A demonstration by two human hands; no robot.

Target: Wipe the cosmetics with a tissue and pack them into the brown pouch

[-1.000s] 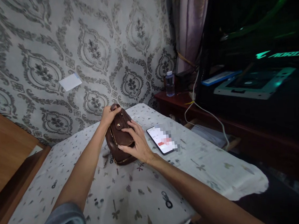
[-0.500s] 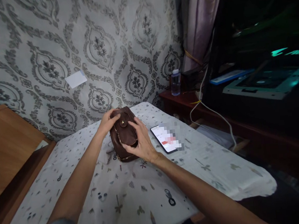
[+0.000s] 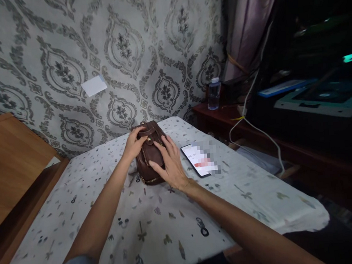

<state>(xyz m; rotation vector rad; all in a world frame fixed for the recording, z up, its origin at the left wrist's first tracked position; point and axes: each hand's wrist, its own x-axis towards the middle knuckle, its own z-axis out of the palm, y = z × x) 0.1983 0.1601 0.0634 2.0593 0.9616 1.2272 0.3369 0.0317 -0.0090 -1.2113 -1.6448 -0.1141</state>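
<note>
A dark brown leather bag [image 3: 150, 173] with gold zips and a round clasp lies on the white patterned cloth [image 3: 135, 234]. My left hand [image 3: 134, 144] grips its far left part, thumb beside the clasp and fingers near the handle strap. Across the right side of the bag rests my right hand [image 3: 169, 163], its thumb and fingers spread over the front flap and edge. Just right of that hand lies a phone [image 3: 198, 161] with a lit screen, partly blurred out.
A red-brown side table [image 3: 200, 109] holds a clear bottle [image 3: 213, 93]. A white cable [image 3: 264, 134] hangs at the right, near a dark glass-like panel. The wooden board [image 3: 15, 162] stands left. White paper [image 3: 94, 85] is on the patterned wall.
The handle strap and a metal ring at the bag's far end now show more. My right hand's fingers lie flatter over the bag. The whole view has shifted slightly.
</note>
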